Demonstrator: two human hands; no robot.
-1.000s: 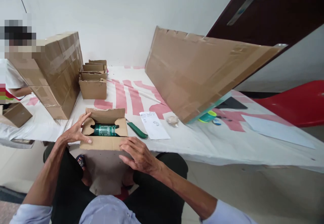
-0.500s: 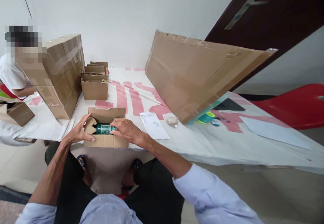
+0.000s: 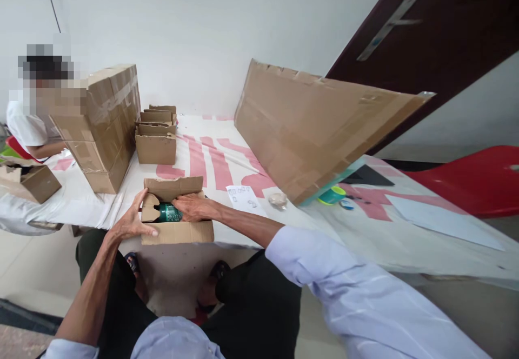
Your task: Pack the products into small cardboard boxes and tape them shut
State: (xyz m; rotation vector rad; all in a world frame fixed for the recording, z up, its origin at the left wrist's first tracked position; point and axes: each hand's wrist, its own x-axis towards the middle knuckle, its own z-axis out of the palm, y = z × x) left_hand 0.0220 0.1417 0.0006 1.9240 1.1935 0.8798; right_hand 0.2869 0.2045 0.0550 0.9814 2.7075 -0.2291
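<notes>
Head view, only one angle. Small open box (image 3: 178, 232) sits at the near edge of the worktop (image 3: 405, 240), flaps up, right in front of the person. Green bottle (image 3: 167, 213) lies on its side inside it, low between the walls, so it likely can't roll. Left hand (image 3: 132, 224) is opened out against the box's left end: thumb along the near wall, fingers (image 3: 141, 197) spread apart up the end flap. Looks like a brace, stops the light box from sliding on the cloth. Right hand (image 3: 193, 207) reaches in from the right, fingers together and flat over the bottle's right part, tips pointing at the left hand's fingers. Can't tell if they clamp the bottle or just rest on it; the underside of the grip is hidden by the box wall. Just beyond the right hand's knuckles, a printed paper sheet (image 3: 243, 197). Further right, well apart from both hands, a big cardboard sheet (image 3: 316, 126) leans propped over the worktop, and a teal tape roll (image 3: 331, 194) peeks out under its low edge. Beyond the left hand's fingertips, a stack of taped cartons (image 3: 109, 121) and a row of small boxes (image 3: 156, 145), parked clear of the working spot. Another person (image 3: 28, 126) sits at far left, hands not near this box.
</notes>
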